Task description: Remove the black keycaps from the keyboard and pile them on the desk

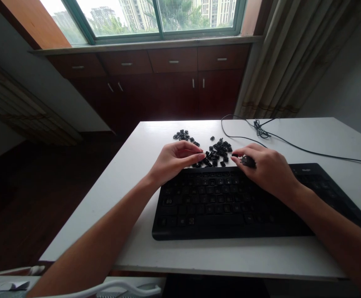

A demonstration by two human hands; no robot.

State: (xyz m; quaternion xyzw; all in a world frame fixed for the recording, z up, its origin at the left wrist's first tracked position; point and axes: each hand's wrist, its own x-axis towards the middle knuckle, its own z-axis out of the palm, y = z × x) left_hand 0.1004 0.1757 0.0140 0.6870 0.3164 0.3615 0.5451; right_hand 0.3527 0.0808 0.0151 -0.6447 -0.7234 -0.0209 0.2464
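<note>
A black keyboard (211,225) lies on the white table, with several key positions looking bare of their caps. Behind its rear edge is a loose pile of small black keycaps (219,149). At the pile's left side my left hand (180,157) is closed in a pinch, and what its fingertips hold, if anything, is too small to make out. Right of the pile, over the keyboard's rear edge, my right hand (265,165) pinches a small black keycap (234,155). A dark rounded object (248,161) also shows inside that hand; its kind is unclear.
A black cable (311,150) with a tied bundle runs across the table (106,174) at the back right. Wooden cabinets (168,93) stand beyond it under a window. A white curved bar (127,286) crosses the near edge at lower left.
</note>
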